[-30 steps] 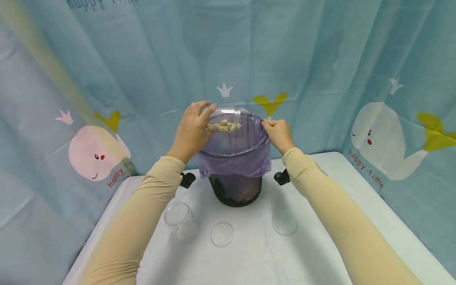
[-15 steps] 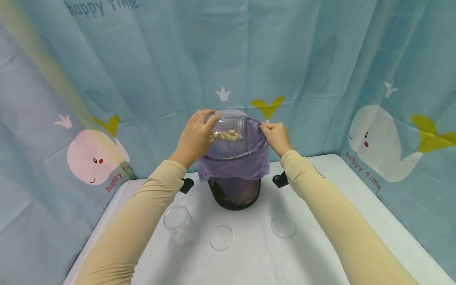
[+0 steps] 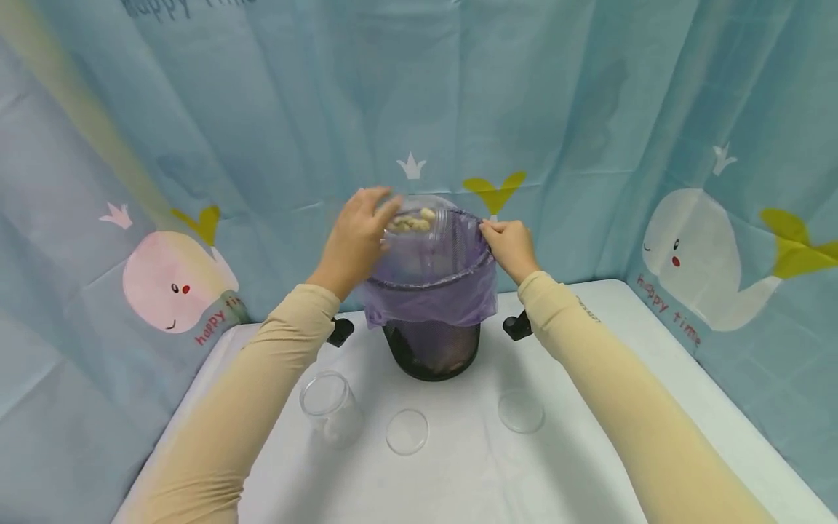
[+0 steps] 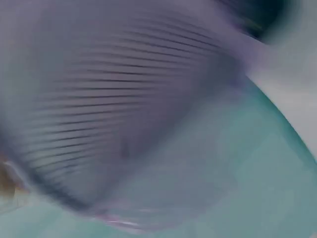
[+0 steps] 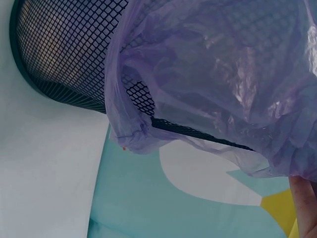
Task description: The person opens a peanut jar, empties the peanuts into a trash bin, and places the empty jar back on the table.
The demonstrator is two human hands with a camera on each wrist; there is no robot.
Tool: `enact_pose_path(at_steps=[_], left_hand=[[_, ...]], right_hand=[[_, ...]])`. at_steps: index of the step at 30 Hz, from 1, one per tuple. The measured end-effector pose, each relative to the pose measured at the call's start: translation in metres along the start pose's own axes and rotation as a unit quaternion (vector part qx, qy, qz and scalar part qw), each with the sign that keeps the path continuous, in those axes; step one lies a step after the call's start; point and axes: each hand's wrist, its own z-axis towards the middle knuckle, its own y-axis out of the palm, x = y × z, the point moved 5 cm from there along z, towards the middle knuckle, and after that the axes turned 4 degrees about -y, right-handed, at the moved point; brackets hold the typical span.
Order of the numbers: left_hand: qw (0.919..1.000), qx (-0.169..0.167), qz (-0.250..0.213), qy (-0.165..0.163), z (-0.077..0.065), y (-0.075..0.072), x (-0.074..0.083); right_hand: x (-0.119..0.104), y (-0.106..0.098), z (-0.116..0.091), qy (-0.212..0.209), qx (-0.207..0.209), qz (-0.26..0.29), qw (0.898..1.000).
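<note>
My left hand (image 3: 356,236) grips a clear plastic jar (image 3: 422,201) by its base end. The jar lies on its side over the bin's mouth, its own mouth facing right, with several peanuts in the shell (image 3: 414,221) inside. A mesh wastebasket (image 3: 432,353) stands on the table, lined with a purple plastic bag (image 3: 432,306) folded over its rim. Pinching the bagged rim at the right is my right hand (image 3: 512,247); part of it shows below the bag in the right wrist view. The left wrist view is blurred, showing mesh (image 4: 109,82) through the bag.
A second clear jar (image 3: 327,407) stands without a lid at the front left of the white table (image 3: 452,480). Two clear round lids lie flat, one lid (image 3: 407,431) in front of the bin, the other lid (image 3: 521,412) to its right. A blue curtain (image 3: 294,109) hangs behind.
My left hand dipped with the jar, then rose again and is now blurred. The peanuts have shifted up inside the jar. My right hand keeps its hold on the rim.
</note>
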Motion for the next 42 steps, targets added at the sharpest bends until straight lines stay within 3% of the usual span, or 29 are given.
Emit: enact_pose_path(at_steps=[4,12,19,22,26,29,37,42], left_hand=[[0.9987,-0.045,-0.010,0.023,-0.009,0.012,0.003],[0.9994,0.005,-0.034,-0.004,-0.007,0.007,0.003],[0.9986,-0.013,-0.035,-0.038,-0.003,0.002,-0.001],[0.9986,-0.011,-0.037,-0.035,-0.003,0.001,0.000],[0.9991,-0.028,-0.032,-0.004,-0.002,0.003,0.006],[0.9994,-0.021,-0.027,-0.006,-0.001,0.002,0.006],[0.9984,-0.041,-0.037,-0.004,-0.006,0.007,0.006],[0.9985,-0.019,-0.046,-0.021,-0.007,0.004,0.005]], right_hand=[[0.000,0.001,0.000,0.000,0.000,0.001,1.000],[-0.001,0.000,0.000,0.001,-0.001,0.004,1.000],[-0.001,0.001,-0.001,0.002,-0.003,0.002,1.000],[-0.001,0.002,-0.003,0.003,-0.005,0.006,1.000],[-0.001,0.002,-0.002,0.006,-0.004,0.013,1.000],[-0.001,0.002,-0.001,0.006,-0.004,0.017,1.000],[-0.002,0.002,-0.001,0.001,-0.001,0.012,1.000],[-0.003,0.001,-0.002,-0.005,0.005,0.009,1.000]])
